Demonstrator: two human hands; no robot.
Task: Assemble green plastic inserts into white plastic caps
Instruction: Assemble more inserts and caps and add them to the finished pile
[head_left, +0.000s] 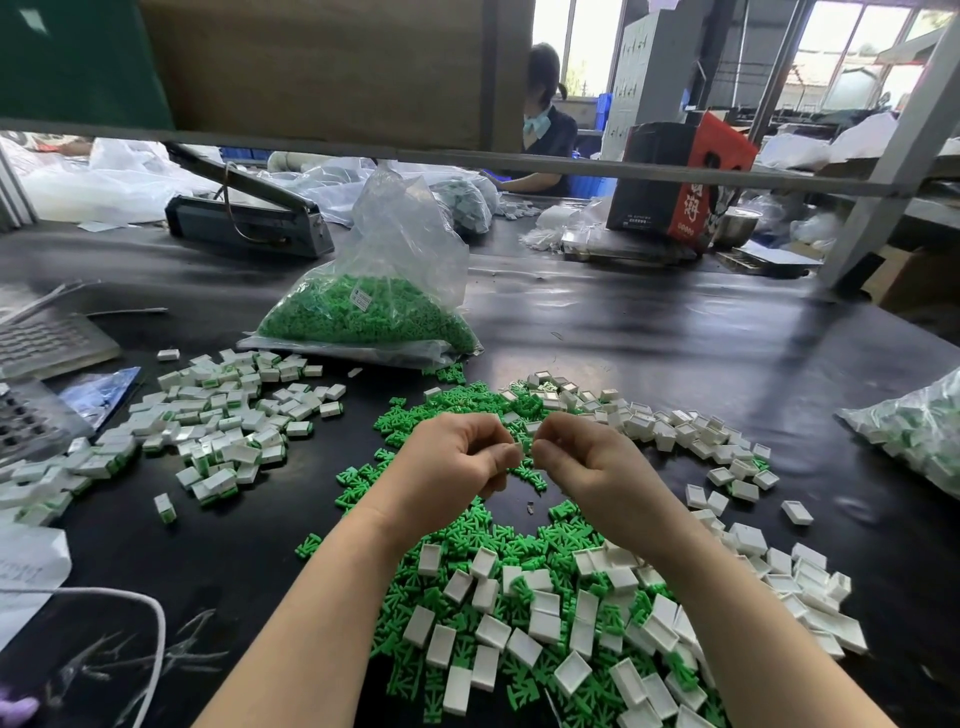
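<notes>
Head view: left hand (457, 457) and right hand (587, 462) meet, fingers curled, pinching something unclear above green inserts (524, 540).

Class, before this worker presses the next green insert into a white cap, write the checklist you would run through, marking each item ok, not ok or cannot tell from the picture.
1. Both hands meet over the work area: left hand and right hand are together above the table. Ok.
2. Part held in the fingers: fingers are curled, but what they pinch is hidden. Cannot tell.
3. Loose green inserts within reach: a heap lies under the wrists. Ok.
4. Empty white caps within reach: many lie near the right forearm. Ok.
5. Finished pieces kept apart: the pile of assembled caps sits on the left. Ok.
6. Refill stock: the bag of green inserts stands behind. Ok.
</notes>
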